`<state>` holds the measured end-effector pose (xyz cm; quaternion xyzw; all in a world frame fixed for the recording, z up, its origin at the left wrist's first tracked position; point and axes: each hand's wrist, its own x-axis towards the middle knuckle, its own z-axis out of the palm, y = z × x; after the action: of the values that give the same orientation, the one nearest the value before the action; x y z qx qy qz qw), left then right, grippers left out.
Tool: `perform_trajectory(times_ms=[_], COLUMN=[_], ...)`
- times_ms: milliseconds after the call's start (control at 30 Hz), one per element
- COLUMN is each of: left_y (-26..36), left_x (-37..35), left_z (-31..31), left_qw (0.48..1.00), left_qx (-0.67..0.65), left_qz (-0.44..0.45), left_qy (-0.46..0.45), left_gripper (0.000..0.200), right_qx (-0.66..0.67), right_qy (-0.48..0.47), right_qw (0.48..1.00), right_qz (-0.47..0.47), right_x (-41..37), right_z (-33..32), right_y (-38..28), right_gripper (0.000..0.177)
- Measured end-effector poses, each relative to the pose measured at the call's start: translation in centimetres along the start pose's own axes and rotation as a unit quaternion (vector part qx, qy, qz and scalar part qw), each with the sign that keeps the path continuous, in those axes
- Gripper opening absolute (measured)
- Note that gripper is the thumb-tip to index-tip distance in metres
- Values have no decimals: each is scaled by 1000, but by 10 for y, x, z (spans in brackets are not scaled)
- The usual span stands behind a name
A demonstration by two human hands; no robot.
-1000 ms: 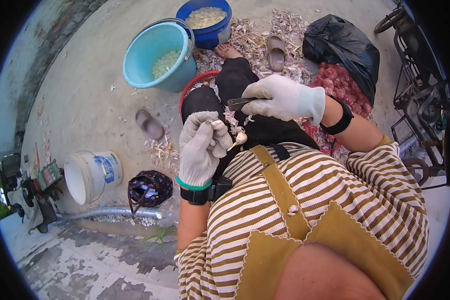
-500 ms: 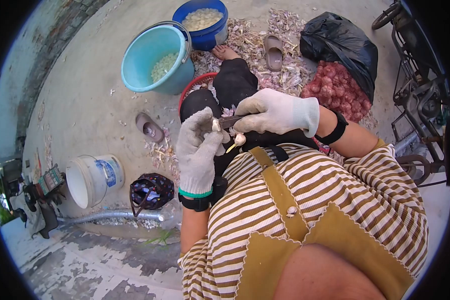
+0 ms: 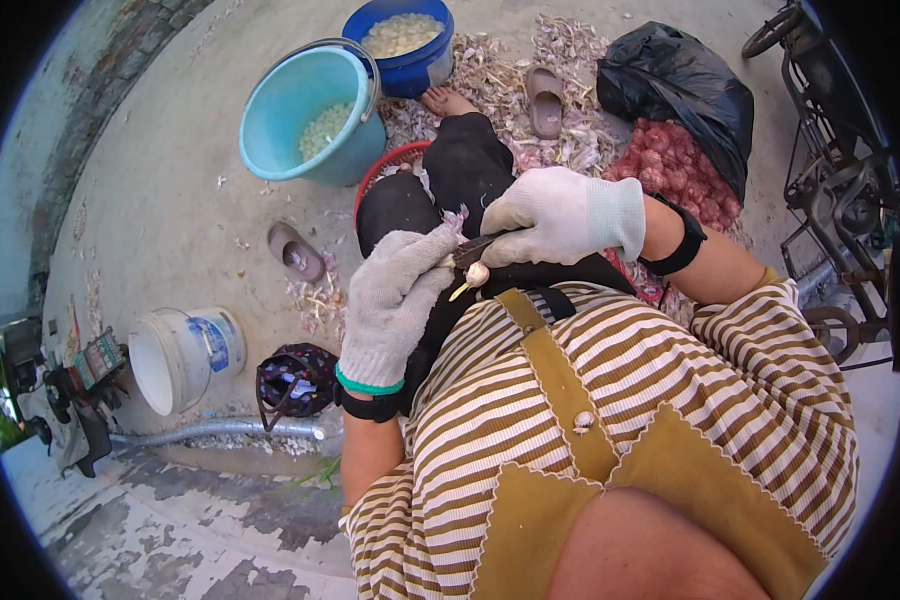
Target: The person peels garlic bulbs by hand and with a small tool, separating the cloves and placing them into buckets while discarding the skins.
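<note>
My left hand [image 3: 395, 295], in a white knit glove, is closed with its fingertips at the blade. A garlic clove is pinched there, mostly covered by the fingers, with purple papery skin [image 3: 456, 219] sticking up above them. My right hand [image 3: 555, 218], gloved too, is closed around a small dark knife [image 3: 475, 248] whose blade points left toward the left fingertips. Just below the knife, by the right fingers, hangs another garlic clove [image 3: 478, 274] with a yellow-green sprout; what holds it is hidden. Both hands are over my lap.
A red basket [image 3: 365, 180] stands by my legs. Beyond it are a light-blue bucket [image 3: 270, 130] and a blue bucket [image 3: 435, 72] with peeled cloves. Garlic skins [image 3: 490, 90] litter the ground near a net sack of garlic [image 3: 675, 170] and a black bag [image 3: 685, 85]. A white bucket [image 3: 160, 365] lies left.
My left hand has turned and moved its fingertips against the blade. The pale clove seen at its fingers is now mostly covered, and purple skin shows above. My right hand keeps the knife.
</note>
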<state>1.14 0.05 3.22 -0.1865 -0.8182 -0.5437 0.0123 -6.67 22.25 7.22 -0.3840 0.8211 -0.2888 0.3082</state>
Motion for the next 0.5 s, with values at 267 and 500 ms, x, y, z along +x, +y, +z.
perform_trajectory(times_ms=[267,500], left_y=[-4,8], left_x=[-15,-6], left_z=[4,17], left_qw=[908,882], left_qx=[-345,-374], left_qz=[-236,-281], left_qy=[4,52], left_gripper=[27,28], right_qx=[158,158], right_qy=[-81,0], right_qw=[982,986], right_qz=[65,53], right_x=[-1,-1], right_z=[2,7], right_y=[1,8], right_gripper=[24,25])
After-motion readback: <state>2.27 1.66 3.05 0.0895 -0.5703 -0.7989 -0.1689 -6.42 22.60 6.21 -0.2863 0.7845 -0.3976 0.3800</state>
